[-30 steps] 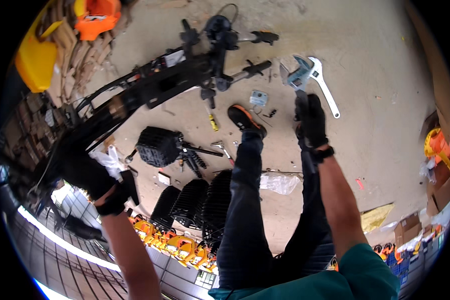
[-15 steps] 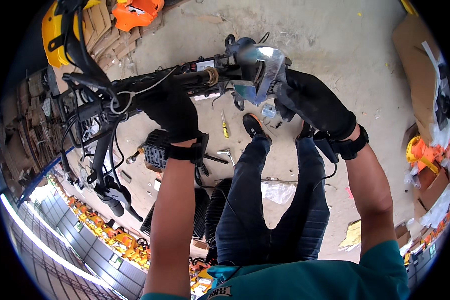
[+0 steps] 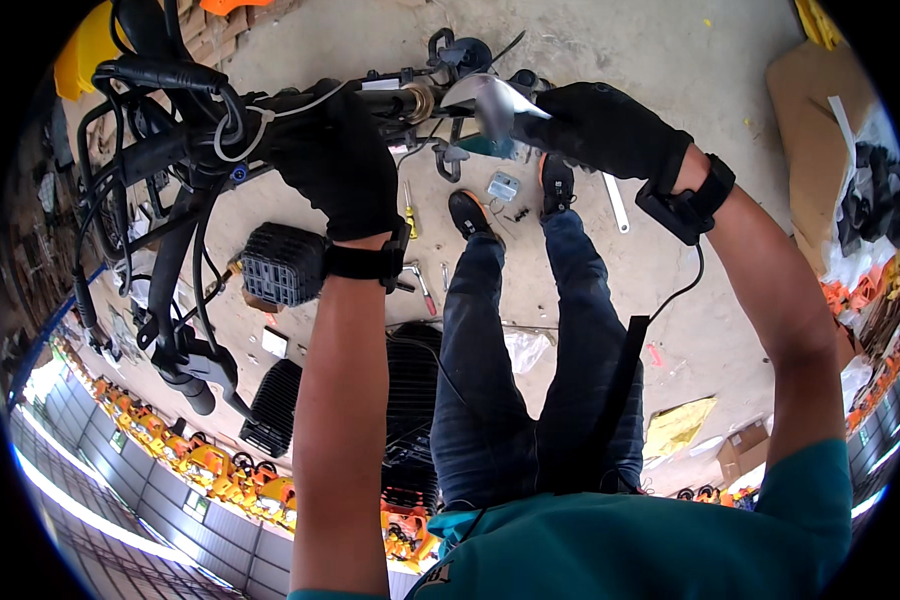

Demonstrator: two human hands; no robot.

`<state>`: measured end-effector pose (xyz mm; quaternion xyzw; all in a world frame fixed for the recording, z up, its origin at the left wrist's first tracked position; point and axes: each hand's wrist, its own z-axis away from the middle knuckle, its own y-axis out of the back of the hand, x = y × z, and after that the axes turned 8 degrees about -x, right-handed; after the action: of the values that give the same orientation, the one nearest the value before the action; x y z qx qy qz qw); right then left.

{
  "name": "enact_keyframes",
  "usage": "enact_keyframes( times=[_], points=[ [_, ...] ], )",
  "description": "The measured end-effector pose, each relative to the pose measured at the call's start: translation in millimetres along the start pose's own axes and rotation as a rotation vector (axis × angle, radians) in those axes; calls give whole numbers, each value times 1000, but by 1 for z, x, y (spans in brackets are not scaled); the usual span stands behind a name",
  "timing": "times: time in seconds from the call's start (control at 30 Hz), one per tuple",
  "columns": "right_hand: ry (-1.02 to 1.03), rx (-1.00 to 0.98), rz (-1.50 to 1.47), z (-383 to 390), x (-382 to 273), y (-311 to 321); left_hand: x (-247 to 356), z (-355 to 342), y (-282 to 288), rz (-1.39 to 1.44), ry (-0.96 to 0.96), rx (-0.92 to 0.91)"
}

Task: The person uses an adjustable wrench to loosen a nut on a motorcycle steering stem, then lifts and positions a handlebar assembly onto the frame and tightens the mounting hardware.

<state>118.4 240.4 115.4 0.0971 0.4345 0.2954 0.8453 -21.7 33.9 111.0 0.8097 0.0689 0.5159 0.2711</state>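
Note:
My gloved left hand is closed round the dark main tube of a vehicle frame with handlebars, beside a pale loop of cable tie. My gloved right hand has its fingers closed on a curved, shiny metal plate at the tube's right end. Those fingertips are partly hidden behind the plate. A tan ring sits round the tube between my hands. To the left, a black handlebar with bundled cables rises, and a grip with a lever hangs lower.
On the floor lie a yellow-handled screwdriver, a ratchet wrench, a small metal bracket and a flat metal bar. A black ribbed crate-like block stands by my left forearm. Cardboard leans at the right.
My right hand has risen and now points more leftward, with the shiny plate tilted differently. My left hand keeps its grip. My feet have shifted, and the view has moved.

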Motion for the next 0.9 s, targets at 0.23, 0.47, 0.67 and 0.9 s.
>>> enact_keyframes(
  times=[0.23,0.47,0.67,0.9],
  points=[
    [99,141,166,-14,2,0,3,0,-1,-63,-18,21],
    [19,-54,115,-29,-12,17,1,2,-2,-92,34,51],
    [49,-84,269,-47,-15,18,-4,5,-4,-5,58,69],
    [101,52,383,-57,-12,18,9,4,-5,74,53,29]
  ],
)
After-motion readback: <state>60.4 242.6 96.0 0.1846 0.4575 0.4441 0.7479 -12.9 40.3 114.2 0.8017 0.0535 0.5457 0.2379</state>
